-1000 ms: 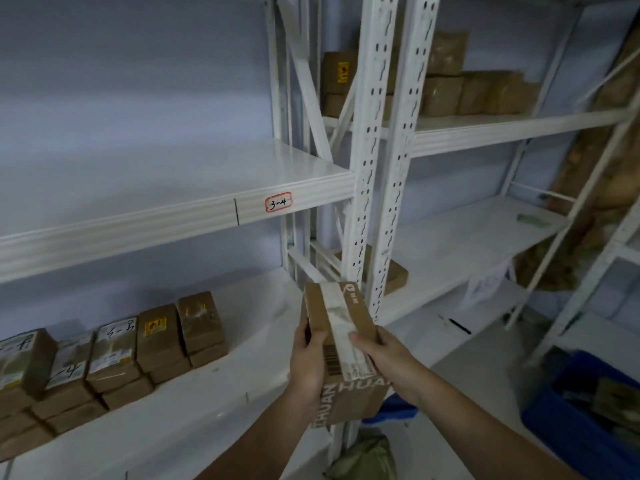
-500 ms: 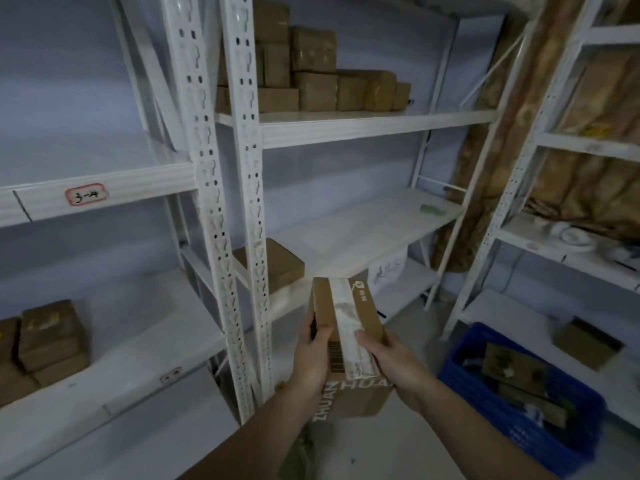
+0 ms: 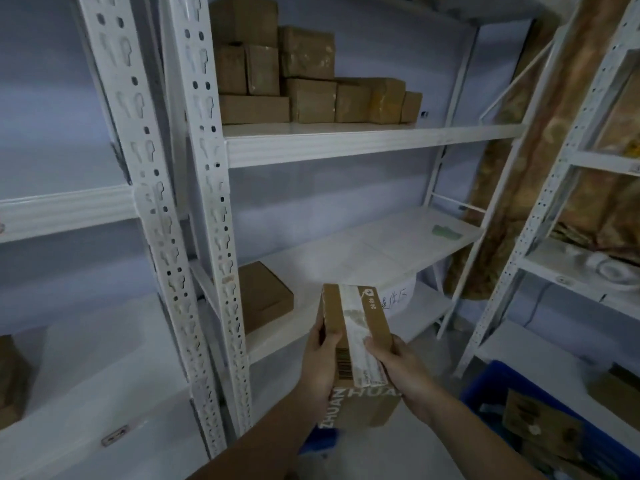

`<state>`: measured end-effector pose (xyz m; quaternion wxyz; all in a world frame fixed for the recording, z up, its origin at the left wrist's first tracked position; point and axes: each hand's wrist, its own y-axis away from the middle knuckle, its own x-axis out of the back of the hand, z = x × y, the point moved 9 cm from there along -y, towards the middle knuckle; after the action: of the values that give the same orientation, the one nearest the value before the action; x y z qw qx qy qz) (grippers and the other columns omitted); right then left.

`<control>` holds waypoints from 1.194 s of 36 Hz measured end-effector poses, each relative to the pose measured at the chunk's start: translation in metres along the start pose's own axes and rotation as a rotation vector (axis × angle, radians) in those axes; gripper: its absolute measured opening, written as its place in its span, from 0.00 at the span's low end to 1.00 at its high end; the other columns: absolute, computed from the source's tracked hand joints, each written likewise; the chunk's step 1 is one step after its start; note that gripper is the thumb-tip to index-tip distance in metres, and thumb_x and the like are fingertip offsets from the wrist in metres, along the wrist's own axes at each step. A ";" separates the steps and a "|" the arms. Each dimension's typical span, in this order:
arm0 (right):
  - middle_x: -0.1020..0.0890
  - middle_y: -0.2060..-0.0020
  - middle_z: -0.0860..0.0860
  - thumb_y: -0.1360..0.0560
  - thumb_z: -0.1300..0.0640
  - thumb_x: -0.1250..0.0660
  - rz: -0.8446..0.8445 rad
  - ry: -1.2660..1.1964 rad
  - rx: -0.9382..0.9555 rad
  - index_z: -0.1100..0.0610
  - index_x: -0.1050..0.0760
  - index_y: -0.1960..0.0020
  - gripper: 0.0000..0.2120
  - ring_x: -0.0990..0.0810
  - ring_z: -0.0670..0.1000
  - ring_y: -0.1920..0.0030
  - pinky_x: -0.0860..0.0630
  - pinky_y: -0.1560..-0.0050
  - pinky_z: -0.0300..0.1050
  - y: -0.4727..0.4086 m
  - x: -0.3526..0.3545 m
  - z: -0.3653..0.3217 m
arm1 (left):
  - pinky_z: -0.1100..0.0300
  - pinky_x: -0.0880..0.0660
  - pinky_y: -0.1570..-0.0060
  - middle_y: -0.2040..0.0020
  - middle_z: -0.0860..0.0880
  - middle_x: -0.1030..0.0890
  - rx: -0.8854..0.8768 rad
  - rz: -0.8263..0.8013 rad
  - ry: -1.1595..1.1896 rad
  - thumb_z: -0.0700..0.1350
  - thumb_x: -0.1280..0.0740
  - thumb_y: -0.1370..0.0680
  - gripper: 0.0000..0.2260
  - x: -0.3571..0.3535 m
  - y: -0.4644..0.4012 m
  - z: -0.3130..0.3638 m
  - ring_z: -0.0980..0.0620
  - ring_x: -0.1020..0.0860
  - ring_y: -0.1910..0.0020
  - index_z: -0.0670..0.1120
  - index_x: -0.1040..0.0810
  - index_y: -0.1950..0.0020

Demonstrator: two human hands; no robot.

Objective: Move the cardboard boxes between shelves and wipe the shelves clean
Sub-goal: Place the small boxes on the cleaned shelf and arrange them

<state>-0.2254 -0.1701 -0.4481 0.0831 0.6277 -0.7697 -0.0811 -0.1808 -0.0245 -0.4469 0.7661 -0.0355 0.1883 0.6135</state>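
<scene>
head view: both hands (image 3: 322,368) hold a cardboard box (image 3: 356,341)

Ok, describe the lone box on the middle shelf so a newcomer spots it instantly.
Find the white rack straight ahead, with stacked boxes on its upper shelf. Drop to the middle shelf: the lone box lies flat at its left end, beside the upright. Unlike the others, it sits unstacked.

You're standing in a stockroom: white slotted steel racks (image 3: 207,188), taped cardboard boxes (image 3: 308,88) stacked on an upper shelf (image 3: 363,143), a blue bin (image 3: 485,386).
</scene>
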 end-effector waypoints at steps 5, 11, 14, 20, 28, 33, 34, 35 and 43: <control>0.13 0.45 0.51 0.23 0.42 0.28 -0.048 0.073 0.012 0.51 0.24 0.34 0.22 0.14 0.55 0.45 0.21 0.38 0.59 -0.074 0.003 -0.027 | 0.51 0.16 0.55 0.45 0.47 0.13 -0.018 0.028 0.076 0.44 0.36 0.16 0.13 -0.003 -0.064 0.022 0.45 0.14 0.49 0.51 0.25 0.31; 0.14 0.44 0.47 0.25 0.39 0.28 -0.088 0.113 0.024 0.48 0.23 0.34 0.23 0.14 0.51 0.44 0.21 0.37 0.56 -0.150 -0.008 -0.055 | 0.49 0.16 0.52 0.47 0.48 0.13 -0.084 0.061 0.083 0.46 0.36 0.16 0.10 0.004 -0.125 0.052 0.46 0.14 0.49 0.56 0.23 0.35; 0.13 0.47 0.44 0.23 0.39 0.29 -0.094 0.138 0.034 0.46 0.23 0.37 0.19 0.15 0.48 0.45 0.20 0.38 0.54 -0.181 -0.013 -0.063 | 0.47 0.17 0.48 0.45 0.49 0.13 -0.087 0.085 0.084 0.48 0.37 0.15 0.13 0.008 -0.149 0.059 0.47 0.14 0.47 0.55 0.26 0.31; 0.12 0.50 0.48 0.23 0.41 0.29 -0.164 0.170 0.032 0.50 0.21 0.39 0.18 0.13 0.52 0.49 0.19 0.40 0.57 -0.242 -0.022 -0.074 | 0.44 0.17 0.47 0.45 0.48 0.13 -0.107 0.184 0.081 0.50 0.35 0.16 0.15 0.018 -0.201 0.058 0.45 0.14 0.48 0.55 0.26 0.29; 0.13 0.51 0.45 0.20 0.44 0.31 -0.299 0.250 0.058 0.46 0.22 0.41 0.10 0.13 0.45 0.53 0.17 0.48 0.48 -0.334 -0.022 -0.077 | 0.52 0.16 0.54 0.44 0.47 0.14 -0.119 0.405 0.075 0.45 0.35 0.17 0.18 0.025 -0.270 0.043 0.48 0.14 0.50 0.53 0.26 0.26; 0.13 0.52 0.45 0.20 0.46 0.31 -0.376 0.276 0.076 0.47 0.21 0.41 0.10 0.14 0.45 0.55 0.18 0.52 0.44 -0.376 -0.019 -0.081 | 0.48 0.17 0.50 0.44 0.45 0.14 -0.128 0.465 0.114 0.45 0.35 0.17 0.18 0.016 -0.298 0.037 0.44 0.15 0.46 0.51 0.27 0.26; 0.14 0.51 0.45 0.20 0.46 0.30 -0.392 0.270 0.069 0.48 0.22 0.40 0.11 0.14 0.46 0.54 0.18 0.50 0.46 -0.383 -0.019 -0.080 | 0.49 0.17 0.51 0.43 0.45 0.14 -0.124 0.477 0.108 0.46 0.35 0.16 0.18 0.015 -0.302 0.036 0.44 0.15 0.45 0.51 0.27 0.26; 0.14 0.51 0.45 0.21 0.46 0.30 -0.406 0.263 0.066 0.48 0.22 0.40 0.11 0.14 0.46 0.53 0.18 0.48 0.47 -0.388 -0.019 -0.080 | 0.51 0.17 0.52 0.43 0.45 0.14 -0.117 0.489 0.096 0.47 0.36 0.16 0.18 0.015 -0.307 0.034 0.44 0.15 0.45 0.51 0.28 0.25; 0.15 0.51 0.42 0.20 0.47 0.31 -0.499 0.226 0.063 0.45 0.23 0.42 0.08 0.16 0.41 0.55 0.22 0.57 0.38 -0.424 -0.020 -0.081 | 0.51 0.20 0.41 0.43 0.50 0.14 -0.070 0.564 -0.085 0.53 0.43 0.13 0.15 0.028 -0.325 0.036 0.51 0.16 0.43 0.54 0.21 0.32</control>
<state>0.2015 -0.2362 -0.4668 0.1262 0.8052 -0.5794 -0.0045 0.1435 -0.0674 -0.4802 0.5707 0.0177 0.1373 0.8094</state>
